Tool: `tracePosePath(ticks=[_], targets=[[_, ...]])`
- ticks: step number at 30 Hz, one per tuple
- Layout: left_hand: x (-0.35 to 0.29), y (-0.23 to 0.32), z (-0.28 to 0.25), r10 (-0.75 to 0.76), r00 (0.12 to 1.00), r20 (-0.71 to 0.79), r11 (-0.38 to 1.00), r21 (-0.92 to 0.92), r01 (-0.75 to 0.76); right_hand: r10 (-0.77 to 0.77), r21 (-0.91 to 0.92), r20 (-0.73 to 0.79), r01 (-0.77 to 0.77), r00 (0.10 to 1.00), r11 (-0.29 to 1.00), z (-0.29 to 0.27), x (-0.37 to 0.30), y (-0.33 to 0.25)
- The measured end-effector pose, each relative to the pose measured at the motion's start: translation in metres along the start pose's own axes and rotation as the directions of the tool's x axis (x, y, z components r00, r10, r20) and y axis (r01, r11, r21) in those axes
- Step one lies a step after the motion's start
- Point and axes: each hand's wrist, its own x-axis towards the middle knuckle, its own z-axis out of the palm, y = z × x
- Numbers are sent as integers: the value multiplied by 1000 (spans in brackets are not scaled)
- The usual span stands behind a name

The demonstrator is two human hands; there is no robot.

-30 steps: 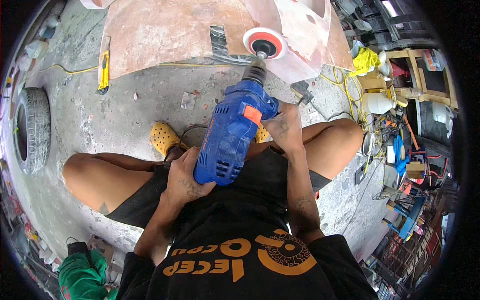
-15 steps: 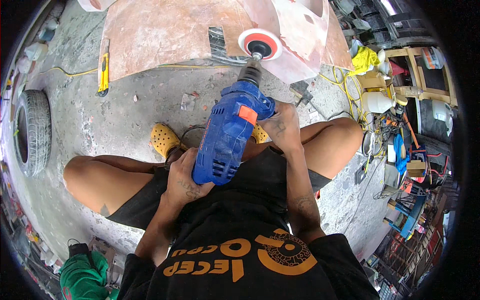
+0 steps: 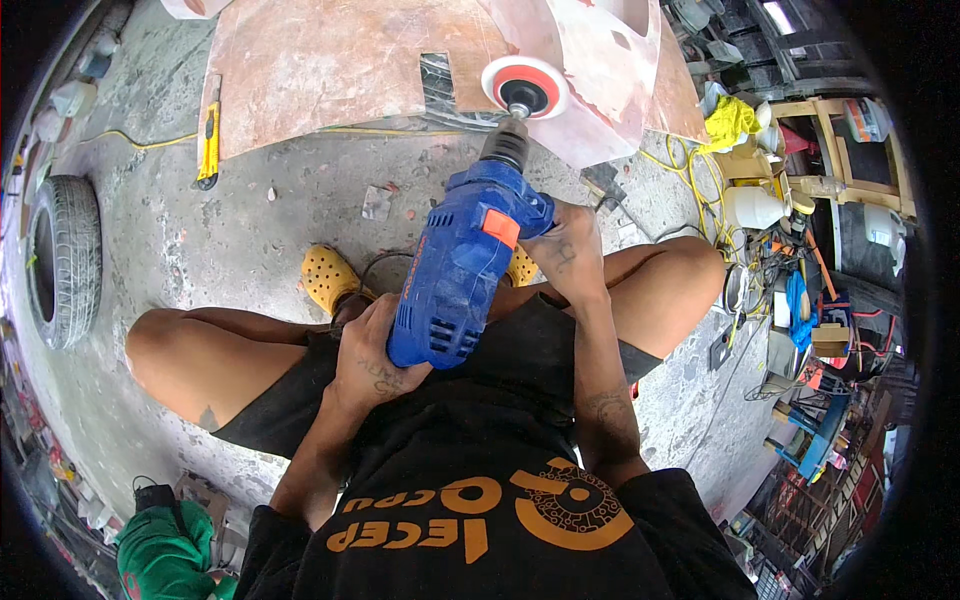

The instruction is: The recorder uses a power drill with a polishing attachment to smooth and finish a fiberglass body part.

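A blue power drill (image 3: 450, 272) with an orange switch is held in front of my lap, its chuck pointing away from me. The chuck carries a round white-and-red pad (image 3: 526, 70), which overlaps the edge of a pale pink moulded piece (image 3: 600, 95); I cannot tell whether they touch. My left hand (image 3: 370, 352) is closed at the drill's rear end, its fingers mostly hidden under the body. Up by the front collar, my right hand (image 3: 570, 255) is closed round the side handle.
Beyond my feet lies a large brownish panel (image 3: 310, 80) with a square cutout. A yellow utility knife (image 3: 209, 145) rests at its left edge. A tyre (image 3: 75, 265) stands far left. Yellow cable (image 3: 690, 185), a white jug (image 3: 755, 207) and clutter fill the right side.
The drill and its pad have shifted very slightly to the right in the picture. Both hands keep the same grip.
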Motion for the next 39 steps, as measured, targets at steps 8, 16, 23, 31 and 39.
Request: tracePosePath(ticks=[8,16,23,31,39], targets=[[-5,-2,1,-73,997,-16,997,-28,72,20,-36,82,-17,996,999,5,4,4],[2,3,-1,-12,1000,15,1000,-12,12,-59,-32,-88,56,994,998,-3,-6,0],[0,0,1,40,999,2,999,16,-40,83,-18,8,-83,996,996,1,-6,5],[1,7,0,-17,1000,23,1000,25,16,23,-36,-9,-23,1000,999,0,-9,7],[3,10,-3,-16,1000,27,1000,13,16,41,-39,-10,-42,999,998,1,-8,15]])
